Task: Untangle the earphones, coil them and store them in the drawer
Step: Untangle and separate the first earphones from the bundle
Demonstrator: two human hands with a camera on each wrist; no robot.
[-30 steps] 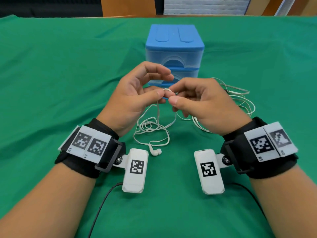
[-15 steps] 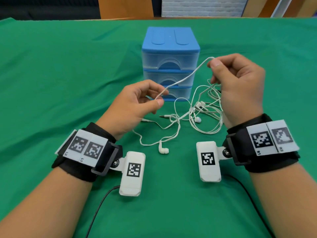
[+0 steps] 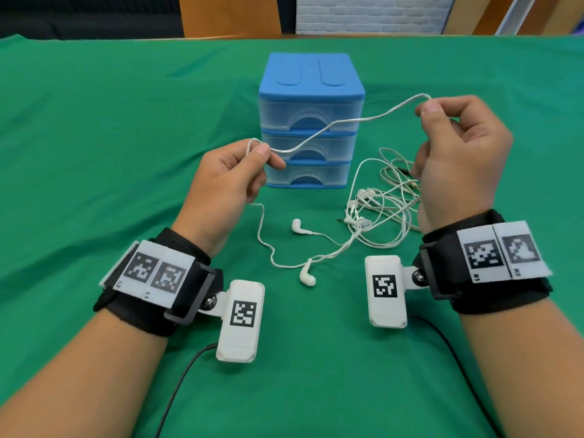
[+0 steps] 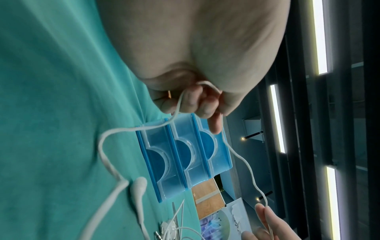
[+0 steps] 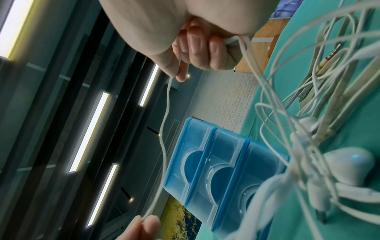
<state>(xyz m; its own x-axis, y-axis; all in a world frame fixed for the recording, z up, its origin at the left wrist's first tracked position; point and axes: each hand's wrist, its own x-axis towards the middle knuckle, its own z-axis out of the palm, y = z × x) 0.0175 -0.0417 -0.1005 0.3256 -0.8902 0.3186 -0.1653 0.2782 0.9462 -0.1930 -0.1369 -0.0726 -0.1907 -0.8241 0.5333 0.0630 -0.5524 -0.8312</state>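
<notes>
A white earphone cable (image 3: 341,123) stretches in the air between my two hands, in front of the blue three-drawer box (image 3: 311,121). My left hand (image 3: 259,153) pinches one end of that span between thumb and forefinger (image 4: 213,123). My right hand (image 3: 426,110), raised higher at the right, pinches the other end, and more cable runs through its curled fingers (image 5: 205,53). From the left hand the cable drops to two earbuds (image 3: 306,273) on the cloth. A tangled bundle (image 3: 379,210) with more earbuds and a jack plug lies under the right hand. All drawers are closed.
The green cloth (image 3: 94,153) covers the whole table. A wooden chair back (image 3: 230,14) stands beyond the far edge. White camera modules hang at both wrists, with black leads trailing toward me.
My hands have drawn apart: the right rose up and rightward, the left stayed low at the left, stretching a length of cable between them. The loose earbuds shifted on the cloth.
</notes>
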